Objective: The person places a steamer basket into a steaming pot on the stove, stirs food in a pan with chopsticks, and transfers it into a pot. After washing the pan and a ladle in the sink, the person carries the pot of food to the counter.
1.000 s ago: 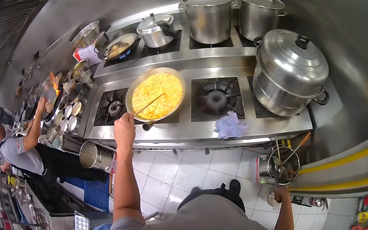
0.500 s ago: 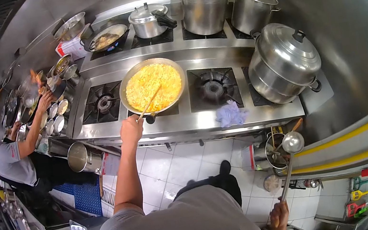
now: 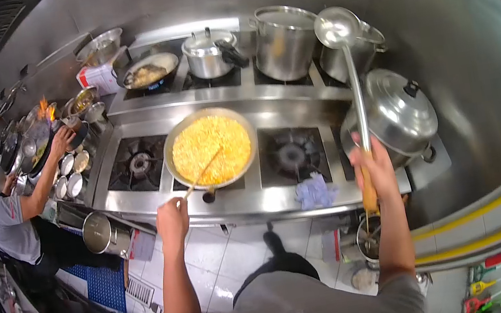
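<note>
My left hand [image 3: 173, 220] is closed round a thin wooden stick-like utensil [image 3: 205, 169] whose far end dips into yellow food, perhaps scrambled egg [image 3: 212, 143]. That food fills a wide round pan [image 3: 170, 159] on the front of the stove; its short dark handle points at me. My right hand [image 3: 376, 169] grips the wooden handle of a long metal ladle [image 3: 356, 94], held upright with its bowl raised high in front of the rear stockpots. Nothing shows in the ladle's bowl. A crumpled bluish cloth [image 3: 315, 192] lies on the stove's front edge, between my hands.
Bare burners [image 3: 292, 156] flank the pan. Behind stand a pressure cooker [image 3: 208, 55], a frying pan [image 3: 149, 73] and a stockpot [image 3: 285, 43]. A large lidded steamer pot [image 3: 398, 113] is at right. Another person [image 3: 5, 218] works at left near flames.
My right hand has risen with the ladle from low at the right to over the stove's front. My left hand keeps the wooden utensil in the pan. The view has tilted up slightly.
</note>
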`<state>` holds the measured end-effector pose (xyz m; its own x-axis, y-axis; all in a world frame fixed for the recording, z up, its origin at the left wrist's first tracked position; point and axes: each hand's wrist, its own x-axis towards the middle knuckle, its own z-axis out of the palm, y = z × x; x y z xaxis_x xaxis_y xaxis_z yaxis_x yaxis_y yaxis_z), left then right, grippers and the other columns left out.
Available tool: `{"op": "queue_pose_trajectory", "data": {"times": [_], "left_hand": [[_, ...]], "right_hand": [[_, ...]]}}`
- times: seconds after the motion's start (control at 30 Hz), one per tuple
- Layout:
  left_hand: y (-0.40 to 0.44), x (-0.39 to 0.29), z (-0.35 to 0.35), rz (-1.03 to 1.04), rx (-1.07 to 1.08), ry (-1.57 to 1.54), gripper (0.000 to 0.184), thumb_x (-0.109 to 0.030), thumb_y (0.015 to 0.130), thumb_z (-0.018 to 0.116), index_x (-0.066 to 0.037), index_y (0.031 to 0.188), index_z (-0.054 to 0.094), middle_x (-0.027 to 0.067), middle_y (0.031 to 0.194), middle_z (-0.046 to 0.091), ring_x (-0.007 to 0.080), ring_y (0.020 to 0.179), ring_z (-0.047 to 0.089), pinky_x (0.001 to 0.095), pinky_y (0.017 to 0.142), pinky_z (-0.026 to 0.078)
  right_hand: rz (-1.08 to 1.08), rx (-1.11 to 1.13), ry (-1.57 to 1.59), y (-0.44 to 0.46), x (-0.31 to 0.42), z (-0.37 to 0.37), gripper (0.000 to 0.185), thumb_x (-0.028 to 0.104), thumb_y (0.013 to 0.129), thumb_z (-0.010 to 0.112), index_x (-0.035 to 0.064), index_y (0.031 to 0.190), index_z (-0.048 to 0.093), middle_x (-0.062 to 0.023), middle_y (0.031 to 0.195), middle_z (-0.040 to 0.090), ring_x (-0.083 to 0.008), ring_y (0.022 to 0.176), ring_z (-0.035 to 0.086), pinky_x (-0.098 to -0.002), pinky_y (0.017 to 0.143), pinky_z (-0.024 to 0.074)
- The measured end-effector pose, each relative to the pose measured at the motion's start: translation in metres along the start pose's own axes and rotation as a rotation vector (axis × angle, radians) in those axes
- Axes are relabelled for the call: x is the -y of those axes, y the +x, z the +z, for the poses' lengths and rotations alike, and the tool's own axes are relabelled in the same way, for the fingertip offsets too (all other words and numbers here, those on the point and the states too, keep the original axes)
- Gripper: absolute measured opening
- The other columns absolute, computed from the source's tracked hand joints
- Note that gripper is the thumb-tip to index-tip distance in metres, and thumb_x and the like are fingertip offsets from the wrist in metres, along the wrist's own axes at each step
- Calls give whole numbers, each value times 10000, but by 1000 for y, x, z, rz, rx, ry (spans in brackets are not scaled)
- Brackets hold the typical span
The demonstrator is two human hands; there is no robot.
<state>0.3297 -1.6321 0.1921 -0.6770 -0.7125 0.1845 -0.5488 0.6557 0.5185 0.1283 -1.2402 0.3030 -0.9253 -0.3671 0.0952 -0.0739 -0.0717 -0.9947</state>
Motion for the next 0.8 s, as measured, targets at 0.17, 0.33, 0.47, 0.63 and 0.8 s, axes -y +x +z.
{"op": "queue_pose_trajectory", "data": {"times": [0.17,0.33,0.47,0.63,0.8], "left_hand": [[-14,0,-24,-38,-5,-35,214,-238,865,657,-53,944,729,232,802,676,392,771,670,442,698,531],[-26,-18,-31,-158,-64,-87,191,-212,856,673,-69,969,731,195,789,685,361,727,673,412,681,529],[-31,-23,-23,-242,-105,-118,193,-214,852,679,-67,966,729,191,785,681,358,704,664,412,671,522],[-26,-35,-19,-288,-126,-100,197,-217,860,675,-52,955,726,208,789,677,363,713,665,417,668,520],[-20,-28,-8,-176,-195,-84,199,-215,856,680,-44,947,726,210,788,678,366,710,664,422,668,522]], "right_hand": [[-158,-179,-651,245,26,28,265,83,848,551,-24,1088,517,-121,725,627,-212,442,591,-350,378,463],[13,-224,-1002,390,36,31,237,94,795,553,-88,915,645,-199,764,698,-262,639,708,-385,645,563],[109,-123,-972,468,31,14,211,82,765,525,-61,744,679,-172,683,685,-261,611,691,-373,574,543],[243,107,222,512,52,-8,84,2,760,552,12,683,519,-68,603,508,-194,505,536,-277,452,477],[331,121,844,519,88,-13,171,-42,800,550,-119,875,417,-121,725,496,-172,614,567,-229,489,537]]}}
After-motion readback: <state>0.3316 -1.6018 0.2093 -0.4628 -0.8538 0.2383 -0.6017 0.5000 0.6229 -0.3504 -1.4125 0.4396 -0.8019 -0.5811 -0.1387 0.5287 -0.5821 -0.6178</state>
